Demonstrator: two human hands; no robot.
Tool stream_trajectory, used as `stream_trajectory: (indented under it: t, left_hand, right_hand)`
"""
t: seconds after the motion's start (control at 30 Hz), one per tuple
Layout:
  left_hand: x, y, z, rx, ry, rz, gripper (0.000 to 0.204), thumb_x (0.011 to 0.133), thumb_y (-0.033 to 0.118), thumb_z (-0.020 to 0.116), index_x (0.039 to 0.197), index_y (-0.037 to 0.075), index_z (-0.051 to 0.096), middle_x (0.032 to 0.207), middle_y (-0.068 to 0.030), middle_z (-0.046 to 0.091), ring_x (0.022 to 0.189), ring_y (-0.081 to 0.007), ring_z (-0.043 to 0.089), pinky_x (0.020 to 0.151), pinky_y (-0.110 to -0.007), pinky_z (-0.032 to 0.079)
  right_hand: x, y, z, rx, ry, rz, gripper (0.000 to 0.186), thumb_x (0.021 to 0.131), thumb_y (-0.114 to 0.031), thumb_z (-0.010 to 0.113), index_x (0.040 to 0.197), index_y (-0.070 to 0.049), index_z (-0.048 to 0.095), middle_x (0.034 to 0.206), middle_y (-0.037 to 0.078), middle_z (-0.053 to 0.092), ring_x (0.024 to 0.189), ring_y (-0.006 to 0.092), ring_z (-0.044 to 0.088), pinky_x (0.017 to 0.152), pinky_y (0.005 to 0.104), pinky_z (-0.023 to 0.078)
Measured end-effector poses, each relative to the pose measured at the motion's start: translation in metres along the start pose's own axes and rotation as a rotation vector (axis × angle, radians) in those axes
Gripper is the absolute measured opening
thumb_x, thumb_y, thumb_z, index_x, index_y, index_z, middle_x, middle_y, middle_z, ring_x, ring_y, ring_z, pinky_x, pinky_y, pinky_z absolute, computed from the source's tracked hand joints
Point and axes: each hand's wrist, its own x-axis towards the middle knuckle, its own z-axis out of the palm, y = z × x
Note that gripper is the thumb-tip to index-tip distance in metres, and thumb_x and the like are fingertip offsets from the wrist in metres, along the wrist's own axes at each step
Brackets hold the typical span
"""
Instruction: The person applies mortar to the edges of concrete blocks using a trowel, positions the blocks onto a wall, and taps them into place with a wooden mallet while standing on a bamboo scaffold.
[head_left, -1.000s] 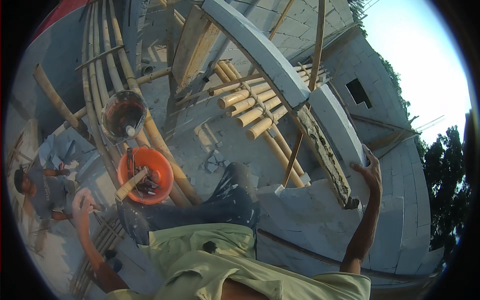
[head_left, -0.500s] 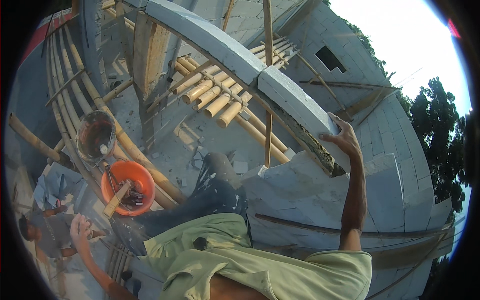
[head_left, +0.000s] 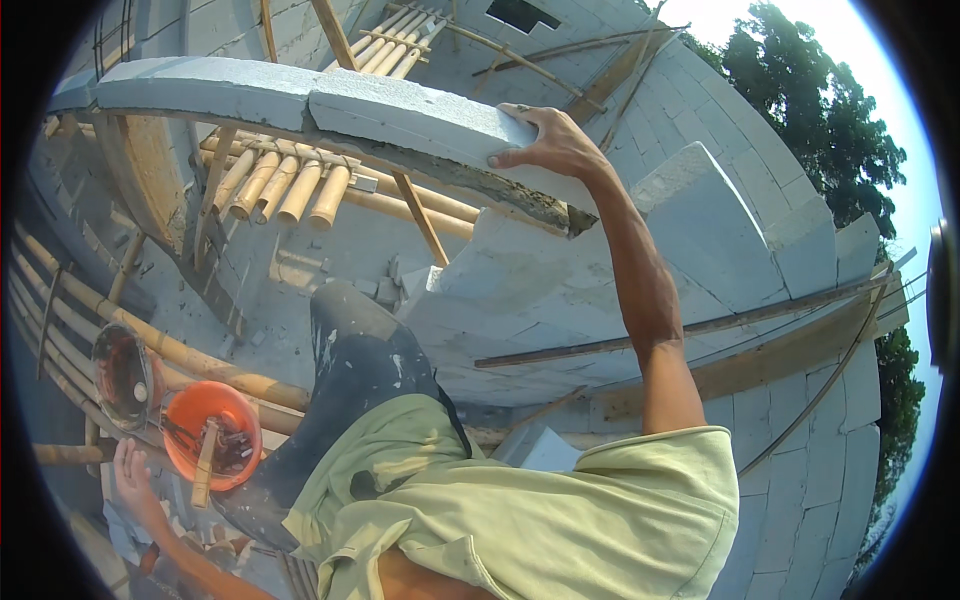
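Observation:
My right hand (head_left: pixel 555 145) grips the end of a pale grey aerated concrete block (head_left: pixel 420 120), thumb on the near face and fingers over the top. The block sits end to end with another such block (head_left: pixel 205 88) on a ledge, and rough mortar (head_left: pixel 480 182) shows along its lower edge. My left hand (head_left: pixel 133 482) is held out at the lower left, fingers stretched and nothing in them. Just right of it stands an orange bucket (head_left: pixel 250 415) holding tools, with a wooden handle (head_left: pixel 205 465) sticking out over its rim.
A dark, dirty bucket (head_left: pixel 120 365) stands beside the orange one. Long bamboo poles (head_left: pixel 230 372) run beneath them. A bamboo platform (head_left: pixel 290 185) lies behind the block ledge. Below my right arm, a wooden batten (head_left: pixel 560 352) crosses the block wall (head_left: pixel 800 500).
The view has swung, so the block row lies flatter and further left. My right hand keeps hold of the block's end. My left hand is nearer the orange bucket.

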Motion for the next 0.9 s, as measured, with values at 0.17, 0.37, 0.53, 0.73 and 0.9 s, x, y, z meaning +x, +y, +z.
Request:
stream_trajectory:
  t: [0.17, 0.37, 0.53, 0.73, 0.9]
  left_hand:
    - [0.005, 0.220, 0.168, 0.086, -0.181, 0.480, 0.046, 0.097, 0.014, 0.068, 0.141, 0.002, 0.060, 0.140, -0.0127, 0.062, 0.127, -0.0231, 0.058, 0.105, -0.038, 0.045]
    - [-0.005, 0.403, 0.357, 0.202, -0.489, 1.207, 0.075, 0.088, 0.048, 0.076, 0.145, 0.002, 0.056, 0.148, -0.0224, 0.055, 0.142, -0.0366, 0.049, 0.121, -0.048, 0.037]
    - [0.015, 0.455, 0.448, 0.479, -0.651, 1.347, 0.101, 0.081, 0.072, 0.070, 0.146, -0.003, 0.055, 0.147, -0.0244, 0.057, 0.141, -0.0378, 0.051, 0.119, -0.047, 0.040]
    - [0.027, 0.453, 0.463, 0.588, -0.695, 1.351, 0.100, 0.076, 0.075, 0.075, 0.138, -0.003, 0.063, 0.136, -0.0245, 0.065, 0.130, -0.0362, 0.060, 0.113, -0.045, 0.045]
    - [0.031, 0.457, 0.470, 0.492, -0.724, 1.398, 0.096, 0.071, 0.074, 0.079, 0.128, -0.003, 0.069, 0.121, -0.0229, 0.072, 0.113, -0.0350, 0.069, 0.101, -0.045, 0.054]
  right_hand:
    - [0.008, -0.003, 0.007, 0.009, -0.006, -0.051, 0.110, 0.048, -0.055, 0.093, 0.141, -0.004, 0.065, 0.120, 0.024, 0.074, 0.101, 0.0335, 0.075, 0.094, 0.0406, 0.059]
    - [-0.003, -0.003, 0.012, 0.021, 0.051, -0.044, 0.107, 0.046, -0.060, 0.091, 0.136, -0.007, 0.069, 0.117, 0.021, 0.075, 0.102, 0.0329, 0.074, 0.093, 0.0379, 0.057]
    - [-0.006, -0.007, 0.008, 0.053, 0.006, -0.002, 0.108, 0.054, -0.069, 0.083, 0.140, -0.007, 0.065, 0.129, 0.023, 0.070, 0.117, 0.0360, 0.069, 0.100, 0.0405, 0.056]
    - [-0.048, 0.046, -0.038, 0.163, 0.430, -0.021, 0.107, 0.073, -0.093, 0.055, 0.141, -0.011, 0.065, 0.144, 0.021, 0.061, 0.140, 0.0407, 0.052, 0.114, 0.0654, 0.040]
    - [-0.056, 0.078, -0.016, 0.447, 0.422, -0.049, 0.097, 0.089, -0.084, 0.045, 0.132, 0.000, 0.070, 0.137, 0.027, 0.065, 0.134, 0.0412, 0.058, 0.111, 0.0498, 0.046]
